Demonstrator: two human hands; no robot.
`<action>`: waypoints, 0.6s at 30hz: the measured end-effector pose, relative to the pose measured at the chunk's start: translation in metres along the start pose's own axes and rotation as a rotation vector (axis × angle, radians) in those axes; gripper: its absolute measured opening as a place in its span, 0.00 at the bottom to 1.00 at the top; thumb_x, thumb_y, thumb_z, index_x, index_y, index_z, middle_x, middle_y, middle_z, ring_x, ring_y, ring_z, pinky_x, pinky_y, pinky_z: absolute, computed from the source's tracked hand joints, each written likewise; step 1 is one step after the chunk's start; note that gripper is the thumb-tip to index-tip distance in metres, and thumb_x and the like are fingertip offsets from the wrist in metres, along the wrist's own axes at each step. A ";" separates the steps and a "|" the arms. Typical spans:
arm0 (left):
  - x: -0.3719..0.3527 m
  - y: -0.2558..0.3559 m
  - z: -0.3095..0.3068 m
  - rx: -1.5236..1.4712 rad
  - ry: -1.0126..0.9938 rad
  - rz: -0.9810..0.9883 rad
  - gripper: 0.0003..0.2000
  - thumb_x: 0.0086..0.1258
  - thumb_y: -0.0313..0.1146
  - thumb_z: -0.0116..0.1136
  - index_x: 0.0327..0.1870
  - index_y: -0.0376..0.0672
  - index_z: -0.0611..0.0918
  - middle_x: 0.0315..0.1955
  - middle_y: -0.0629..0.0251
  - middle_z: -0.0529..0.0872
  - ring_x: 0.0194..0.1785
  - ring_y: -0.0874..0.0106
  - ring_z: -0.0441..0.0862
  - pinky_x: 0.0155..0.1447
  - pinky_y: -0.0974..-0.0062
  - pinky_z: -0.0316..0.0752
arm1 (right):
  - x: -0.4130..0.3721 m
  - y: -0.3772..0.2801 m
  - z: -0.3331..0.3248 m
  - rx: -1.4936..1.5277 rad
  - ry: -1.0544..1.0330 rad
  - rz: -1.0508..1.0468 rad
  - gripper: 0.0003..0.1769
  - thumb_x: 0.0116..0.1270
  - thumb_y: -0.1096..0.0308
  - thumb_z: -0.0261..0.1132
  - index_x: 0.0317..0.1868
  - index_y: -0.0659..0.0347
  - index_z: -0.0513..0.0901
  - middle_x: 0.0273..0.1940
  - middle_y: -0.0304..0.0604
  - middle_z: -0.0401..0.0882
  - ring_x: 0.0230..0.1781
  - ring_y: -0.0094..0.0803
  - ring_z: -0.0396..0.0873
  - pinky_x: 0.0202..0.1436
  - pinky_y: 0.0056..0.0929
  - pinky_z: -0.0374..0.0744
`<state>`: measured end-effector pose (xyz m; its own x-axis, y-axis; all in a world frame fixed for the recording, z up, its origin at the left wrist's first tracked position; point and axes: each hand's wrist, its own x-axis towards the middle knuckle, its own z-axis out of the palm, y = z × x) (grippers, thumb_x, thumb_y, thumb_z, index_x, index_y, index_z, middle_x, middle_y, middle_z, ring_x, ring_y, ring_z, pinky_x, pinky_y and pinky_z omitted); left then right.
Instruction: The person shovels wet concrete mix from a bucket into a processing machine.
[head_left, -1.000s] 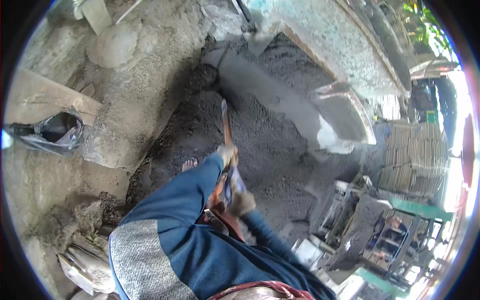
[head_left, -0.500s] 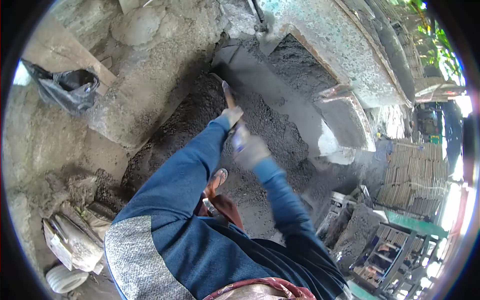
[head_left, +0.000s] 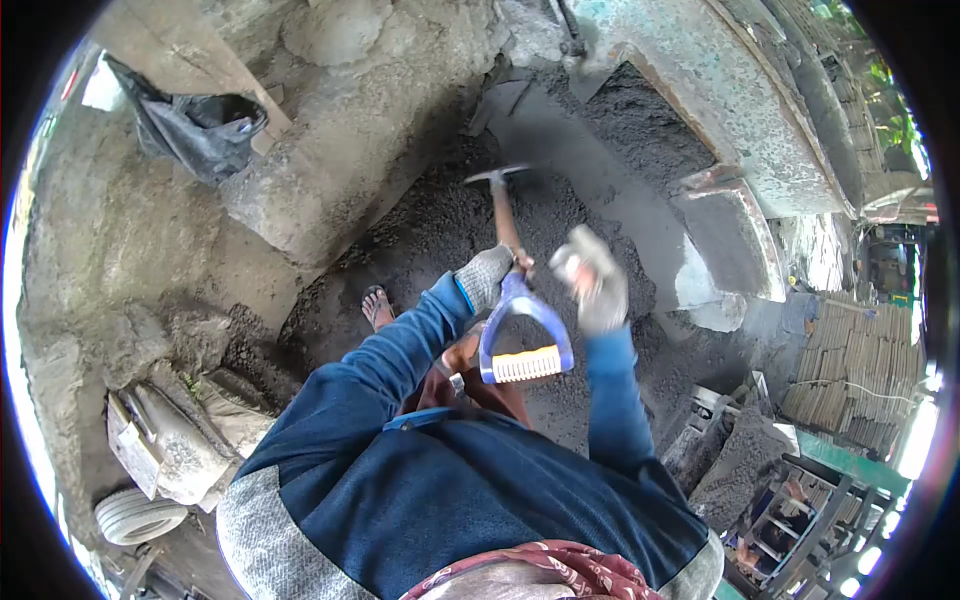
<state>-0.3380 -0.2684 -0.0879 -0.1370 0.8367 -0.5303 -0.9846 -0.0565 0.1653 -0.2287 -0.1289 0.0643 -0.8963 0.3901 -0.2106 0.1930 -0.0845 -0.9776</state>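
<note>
A shovel with a wooden shaft (head_left: 504, 215) stands in front of me, its blue D-shaped handle with a ribbed pale grip (head_left: 526, 366) pointing toward my body. The top edge of its metal blade (head_left: 497, 175) shows above dark, damp gravelly mix (head_left: 430, 225); the rest of the blade cannot be made out. My left hand (head_left: 487, 276), in a grey knit glove, is closed around the shaft just above the handle. To the right of the handle, my gloved right hand (head_left: 597, 285) is raised, off the shovel and smeared by motion, with its fingers apart and nothing visible in it.
A rough concrete ledge (head_left: 340, 160) borders the pit on the left, with a black plastic bag (head_left: 200, 135) on it. A worn pale-green metal chute (head_left: 690, 90) slopes at upper right. A tire (head_left: 140, 517) lies lower left. Stacked boards (head_left: 840, 365) and a person (head_left: 790, 500) are at right.
My right hand has let go of the shovel handle and moved up and right. My left hand still holds the shaft. The handle has swung toward me, and my foot now shows at left.
</note>
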 end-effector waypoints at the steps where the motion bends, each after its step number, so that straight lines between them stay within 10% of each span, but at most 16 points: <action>1: -0.034 0.003 0.020 -0.094 -0.110 0.102 0.06 0.69 0.30 0.58 0.40 0.36 0.79 0.30 0.58 0.82 0.28 0.65 0.81 0.37 0.61 0.82 | 0.023 0.008 -0.003 -0.134 0.168 0.102 0.40 0.68 0.55 0.68 0.75 0.60 0.63 0.53 0.52 0.80 0.57 0.41 0.79 0.56 0.46 0.82; 3: -0.117 0.008 0.077 -0.611 -0.216 0.014 0.09 0.69 0.32 0.59 0.43 0.35 0.79 0.29 0.58 0.82 0.29 0.67 0.82 0.36 0.65 0.82 | 0.067 0.031 0.023 0.023 0.425 0.382 0.43 0.66 0.54 0.69 0.73 0.70 0.61 0.60 0.58 0.74 0.51 0.45 0.80 0.52 0.43 0.83; 5: -0.167 0.020 0.073 -0.482 -0.439 -0.090 0.13 0.70 0.33 0.60 0.48 0.34 0.79 0.33 0.56 0.84 0.34 0.68 0.84 0.40 0.69 0.81 | 0.113 0.071 0.034 0.513 0.344 0.656 0.39 0.65 0.57 0.68 0.70 0.65 0.63 0.61 0.57 0.72 0.54 0.53 0.78 0.54 0.58 0.81; 9: -0.307 0.066 0.028 1.326 0.282 0.954 0.15 0.72 0.32 0.62 0.55 0.38 0.78 0.34 0.62 0.84 0.40 0.68 0.85 0.43 0.72 0.82 | 0.188 0.201 0.038 0.828 0.221 0.331 0.10 0.67 0.60 0.63 0.36 0.54 0.72 0.29 0.44 0.76 0.26 0.44 0.76 0.35 0.48 0.80; 10: -0.334 0.069 -0.012 0.677 0.239 0.971 0.16 0.77 0.44 0.56 0.51 0.39 0.80 0.34 0.59 0.84 0.41 0.67 0.84 0.43 0.70 0.80 | 0.171 0.139 0.085 0.711 0.519 0.456 0.10 0.66 0.66 0.61 0.27 0.52 0.70 0.21 0.38 0.70 0.21 0.38 0.69 0.29 0.44 0.75; 11: -0.360 0.084 -0.054 -0.100 0.212 0.539 0.27 0.78 0.58 0.46 0.46 0.38 0.81 0.34 0.59 0.84 0.38 0.66 0.83 0.45 0.70 0.78 | 0.182 0.159 0.083 0.752 0.552 0.526 0.07 0.67 0.68 0.59 0.30 0.52 0.72 0.22 0.38 0.69 0.22 0.38 0.70 0.30 0.44 0.76; 12: -0.372 0.091 -0.070 0.110 -0.039 0.657 0.35 0.76 0.66 0.37 0.45 0.36 0.81 0.33 0.60 0.84 0.37 0.66 0.83 0.44 0.71 0.78 | 0.180 0.153 0.103 0.712 0.610 0.504 0.05 0.67 0.69 0.57 0.31 0.52 0.72 0.23 0.38 0.69 0.21 0.38 0.70 0.30 0.44 0.76; 15: -0.367 0.070 -0.131 0.091 0.708 0.689 0.28 0.72 0.64 0.49 0.34 0.44 0.79 0.24 0.64 0.81 0.26 0.71 0.78 0.33 0.68 0.76 | 0.177 0.181 0.147 0.631 0.636 0.494 0.03 0.68 0.71 0.55 0.35 0.53 0.73 0.24 0.38 0.70 0.21 0.37 0.69 0.28 0.43 0.76; 18: -0.361 0.048 -0.210 -0.186 0.773 0.599 0.23 0.69 0.62 0.55 0.28 0.50 0.75 0.17 0.72 0.71 0.19 0.73 0.69 0.26 0.72 0.68 | 0.177 0.239 0.196 0.706 0.584 0.616 0.02 0.70 0.71 0.56 0.40 0.52 0.74 0.26 0.38 0.71 0.21 0.36 0.70 0.26 0.44 0.76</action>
<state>-0.3582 -0.6881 -0.0633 -0.5847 0.0613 -0.8089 -0.7224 -0.4929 0.4848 -0.4197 -0.2600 -0.2065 -0.3626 0.4590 -0.8111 0.1032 -0.8452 -0.5244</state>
